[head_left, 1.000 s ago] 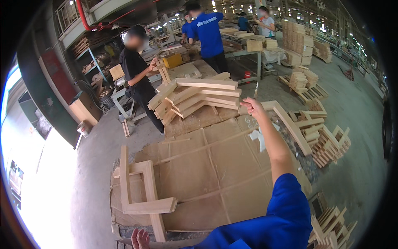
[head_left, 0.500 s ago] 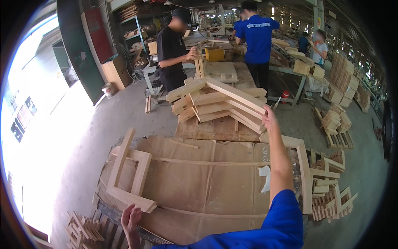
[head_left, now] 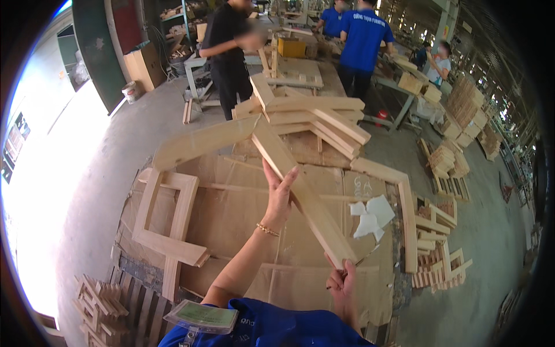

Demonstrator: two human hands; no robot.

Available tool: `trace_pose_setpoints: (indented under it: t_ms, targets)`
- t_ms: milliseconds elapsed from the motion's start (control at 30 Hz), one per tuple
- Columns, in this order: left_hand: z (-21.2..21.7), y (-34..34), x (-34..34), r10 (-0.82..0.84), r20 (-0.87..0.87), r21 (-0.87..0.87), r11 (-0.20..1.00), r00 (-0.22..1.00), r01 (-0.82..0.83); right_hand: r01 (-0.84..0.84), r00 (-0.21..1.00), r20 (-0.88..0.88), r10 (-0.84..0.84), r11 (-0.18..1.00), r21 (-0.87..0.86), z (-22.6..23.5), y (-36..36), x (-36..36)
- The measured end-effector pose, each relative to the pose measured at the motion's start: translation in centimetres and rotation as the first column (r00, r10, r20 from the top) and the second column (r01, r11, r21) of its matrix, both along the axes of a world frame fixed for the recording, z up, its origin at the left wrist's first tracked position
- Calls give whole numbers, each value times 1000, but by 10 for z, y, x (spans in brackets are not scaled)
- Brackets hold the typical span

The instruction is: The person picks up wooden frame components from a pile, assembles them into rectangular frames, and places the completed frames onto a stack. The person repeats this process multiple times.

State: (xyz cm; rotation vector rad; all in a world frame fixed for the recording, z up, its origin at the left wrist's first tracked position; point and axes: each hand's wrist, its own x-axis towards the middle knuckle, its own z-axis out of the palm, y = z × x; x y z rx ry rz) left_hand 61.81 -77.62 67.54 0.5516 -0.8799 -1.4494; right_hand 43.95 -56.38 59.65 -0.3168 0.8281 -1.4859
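Note:
An angled pale wooden frame piece (head_left: 315, 211) is held above the cardboard-covered table (head_left: 248, 243). Its two bars meet at a corner near the far side, one reaching left, the other toward me. My left hand (head_left: 278, 195), wearing a bracelet, is closed around the nearer bar about halfway along. At that bar's near end, my right hand (head_left: 342, 280) grips the wood. Similar angled pieces lie in a stack (head_left: 315, 105) just beyond. On the left, angled wooden frames (head_left: 173, 246) overlap on the cardboard.
Another angled wooden piece (head_left: 406, 222) lies along the table's right edge beside torn white foam sheet (head_left: 373, 217). Wooden frames are piled at lower left (head_left: 101, 306) and right (head_left: 442, 257). A person in black (head_left: 225, 55) stands across the table; others work farther back.
An angled piece has come off the stack toward me. My left hand has moved from the left frames onto its bar; my right hand has drawn back to its near end.

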Motion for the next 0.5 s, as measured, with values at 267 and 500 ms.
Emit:
trace_pose_setpoints:
  t_ms: [267,500]
  targets:
    - [-25,88,50,-174,111,43,984,979,170,242,624,-781,-16,955,173,56,30,-39]
    - [-18,138,60,-199,337,-127,959,920,254,-55,247,-876,-414,897,-439,142,-42,58]
